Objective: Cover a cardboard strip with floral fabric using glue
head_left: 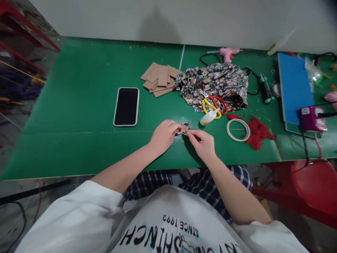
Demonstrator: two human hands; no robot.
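Note:
Between my two hands, low over the green table, is a small piece of cardboard (pixel 181 130) with dark patterned fabric at its far edge. My left hand (pixel 165 135) is closed on its left side, the fingertips partly hidden. The thumb and finger of my right hand (pixel 201 141) pinch its right edge. Just beyond my right hand lies a white glue bottle (pixel 207 118), its nozzle against scissors (pixel 214 105) with red and yellow handles. Behind these spreads a crumpled floral cloth (pixel 213 82).
A phone (pixel 126 107) lies left of my hands, and cardboard pieces (pixel 159 78) are stacked behind. To the right are a tape roll (pixel 228 130), red threads (pixel 258 133), a blue board (pixel 296 84) and a purple box (pixel 312 118). A pink glue gun (pixel 228 54) rests near the wall.

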